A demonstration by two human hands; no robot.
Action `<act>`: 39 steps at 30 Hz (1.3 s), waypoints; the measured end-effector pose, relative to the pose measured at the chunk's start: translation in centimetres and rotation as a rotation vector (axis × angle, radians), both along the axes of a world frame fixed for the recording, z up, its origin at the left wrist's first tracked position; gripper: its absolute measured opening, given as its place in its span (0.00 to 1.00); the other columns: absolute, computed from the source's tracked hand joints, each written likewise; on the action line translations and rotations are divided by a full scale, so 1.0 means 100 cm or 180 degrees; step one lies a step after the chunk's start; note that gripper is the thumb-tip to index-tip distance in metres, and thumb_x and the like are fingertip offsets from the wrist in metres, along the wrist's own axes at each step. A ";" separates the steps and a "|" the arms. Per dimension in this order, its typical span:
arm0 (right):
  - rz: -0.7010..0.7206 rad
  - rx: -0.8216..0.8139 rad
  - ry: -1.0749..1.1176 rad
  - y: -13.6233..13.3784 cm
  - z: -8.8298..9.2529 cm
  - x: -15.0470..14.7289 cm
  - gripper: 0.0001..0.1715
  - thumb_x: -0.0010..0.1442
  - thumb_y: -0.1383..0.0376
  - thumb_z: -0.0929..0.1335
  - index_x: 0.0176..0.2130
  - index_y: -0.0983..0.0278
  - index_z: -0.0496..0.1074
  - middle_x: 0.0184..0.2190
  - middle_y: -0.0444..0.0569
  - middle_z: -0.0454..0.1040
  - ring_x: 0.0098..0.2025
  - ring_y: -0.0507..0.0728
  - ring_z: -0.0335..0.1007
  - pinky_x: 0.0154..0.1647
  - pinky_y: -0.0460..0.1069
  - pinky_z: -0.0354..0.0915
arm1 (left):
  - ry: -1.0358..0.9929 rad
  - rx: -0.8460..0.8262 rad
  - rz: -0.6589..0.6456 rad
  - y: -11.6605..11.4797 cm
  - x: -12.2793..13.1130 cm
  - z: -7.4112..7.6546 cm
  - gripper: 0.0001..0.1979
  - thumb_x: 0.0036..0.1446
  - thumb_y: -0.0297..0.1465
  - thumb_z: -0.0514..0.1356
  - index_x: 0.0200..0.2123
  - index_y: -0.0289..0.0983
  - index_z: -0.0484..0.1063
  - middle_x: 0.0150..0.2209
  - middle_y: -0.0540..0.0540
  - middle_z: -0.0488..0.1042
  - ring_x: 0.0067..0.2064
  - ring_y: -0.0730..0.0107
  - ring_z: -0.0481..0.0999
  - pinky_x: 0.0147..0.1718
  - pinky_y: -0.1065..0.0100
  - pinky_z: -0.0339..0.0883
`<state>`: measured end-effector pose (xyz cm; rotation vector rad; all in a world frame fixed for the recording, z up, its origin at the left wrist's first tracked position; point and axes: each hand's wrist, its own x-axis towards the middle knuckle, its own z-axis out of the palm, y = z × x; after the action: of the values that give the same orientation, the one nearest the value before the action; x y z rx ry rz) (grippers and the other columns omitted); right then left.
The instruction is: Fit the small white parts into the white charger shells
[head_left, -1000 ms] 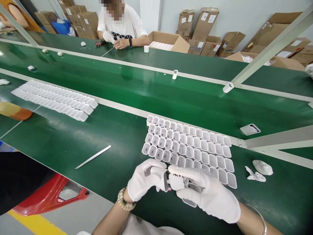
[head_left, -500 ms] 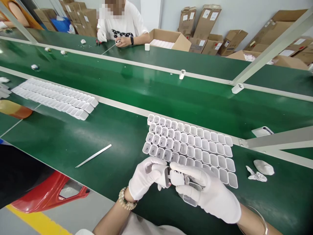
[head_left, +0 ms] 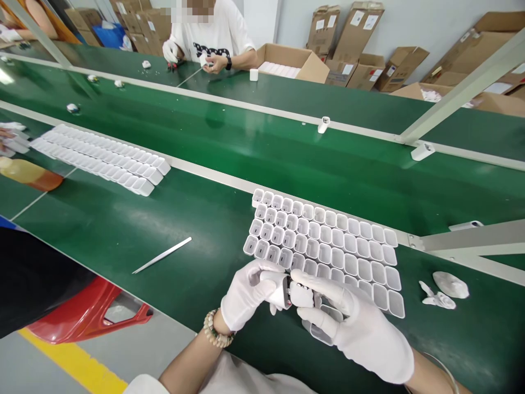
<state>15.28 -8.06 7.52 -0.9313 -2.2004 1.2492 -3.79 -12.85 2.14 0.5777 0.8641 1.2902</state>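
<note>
My gloved left hand (head_left: 249, 293) is closed around a white plastic housing (head_left: 279, 290), whose open end faces right. In my gloved right hand (head_left: 361, 328), thumb and fingers grip a small white inner part (head_left: 302, 295) with dark bits along its upper edge. The two pieces meet end to end, or nearly so; I cannot tell how far one sits inside the other. Below my right fingers, a translucent white cup-like casing (head_left: 319, 332) rests on the table, partly covered. Just beyond both hands stand several rows of white open casings (head_left: 326, 235).
White tweezers (head_left: 162, 255) lie on the green table left of my hands. Crumpled white pieces (head_left: 450, 285) are at right. More casings (head_left: 102, 158) and an amber bottle (head_left: 33, 174) stand at left. A metal post (head_left: 463, 241) rises at right. A co-worker (head_left: 217, 33) sits across the conveyor.
My view has shifted slightly, so the scene sits a little differently. Both hands keep their grip on the housing and inner part. On the belt, small white pieces have moved rightward.
</note>
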 end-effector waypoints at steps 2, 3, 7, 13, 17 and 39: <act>-0.0027 -0.0154 -0.0084 0.000 0.001 0.000 0.27 0.63 0.71 0.66 0.59 0.50 0.66 0.34 0.38 0.80 0.30 0.50 0.76 0.35 0.43 0.75 | -0.0053 0.0003 -0.0002 0.000 0.000 -0.001 0.21 0.51 0.44 0.71 0.39 0.34 0.74 0.25 0.50 0.77 0.19 0.74 0.75 0.17 0.76 0.68; -0.0027 -0.0268 -0.0167 0.000 0.003 -0.001 0.25 0.63 0.69 0.66 0.58 0.51 0.68 0.33 0.38 0.80 0.30 0.51 0.76 0.35 0.44 0.75 | -0.0081 0.0013 -0.0011 0.000 0.000 -0.002 0.21 0.51 0.44 0.71 0.39 0.34 0.74 0.25 0.50 0.77 0.19 0.74 0.75 0.17 0.76 0.69; 0.0000 -0.0737 -0.0486 0.002 0.010 -0.005 0.20 0.62 0.65 0.66 0.53 0.51 0.74 0.31 0.39 0.78 0.29 0.51 0.73 0.33 0.45 0.74 | -0.0077 -0.0027 -0.0061 0.001 0.001 0.001 0.21 0.50 0.44 0.71 0.38 0.33 0.74 0.27 0.49 0.77 0.20 0.74 0.76 0.17 0.76 0.69; -0.0356 -0.1312 -0.0878 0.002 0.003 -0.011 0.33 0.55 0.62 0.71 0.60 0.51 0.69 0.28 0.39 0.76 0.29 0.54 0.72 0.34 0.49 0.74 | 0.0004 -0.0056 -0.0079 0.000 0.003 0.001 0.21 0.51 0.45 0.70 0.38 0.33 0.74 0.27 0.48 0.77 0.20 0.73 0.75 0.18 0.75 0.69; -0.0888 -0.0962 -0.0795 -0.005 -0.007 -0.006 0.46 0.47 0.63 0.74 0.64 0.51 0.64 0.33 0.41 0.75 0.31 0.55 0.73 0.35 0.52 0.75 | 0.0008 0.0140 -0.0013 -0.002 0.003 -0.007 0.21 0.56 0.47 0.66 0.41 0.34 0.72 0.23 0.49 0.76 0.19 0.74 0.73 0.19 0.75 0.68; -0.1100 0.0469 -0.1247 0.051 0.013 0.030 0.31 0.58 0.50 0.71 0.57 0.58 0.71 0.39 0.48 0.80 0.36 0.59 0.76 0.36 0.53 0.72 | 0.0224 0.0149 -0.0257 -0.006 0.006 -0.006 0.27 0.55 0.49 0.65 0.51 0.38 0.70 0.35 0.46 0.75 0.29 0.68 0.77 0.29 0.67 0.72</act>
<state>18.29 -2.99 8.84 -1.5189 -2.2421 0.7842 -3.22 -13.44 1.56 0.6918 0.8616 1.2255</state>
